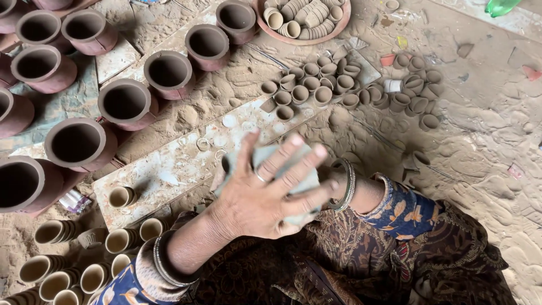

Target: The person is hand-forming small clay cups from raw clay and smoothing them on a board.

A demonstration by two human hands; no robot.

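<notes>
My left hand (pixel 265 197) lies flat with spread fingers on a grey clay piece (pixel 271 153), pressing it from above in front of my lap. A ring sits on one finger and bangles circle the wrist. My right hand is hidden under the left hand and the grey piece. Only its wrist (pixel 366 195) with bangles and a patterned sleeve shows, coming in from the right. Whether the right hand's fingers grip the piece cannot be seen. A dark rim pokes out at the piece's left edge.
Large clay pots (pixel 76 144) stand in rows at the left. Small clay cups (pixel 316 85) cluster on sandy ground ahead, more fill a bowl (pixel 333 31), and stacked cups (pixel 56 277) lie at bottom left. One cup (pixel 120 196) sits on a pale stained board (pixel 175 164).
</notes>
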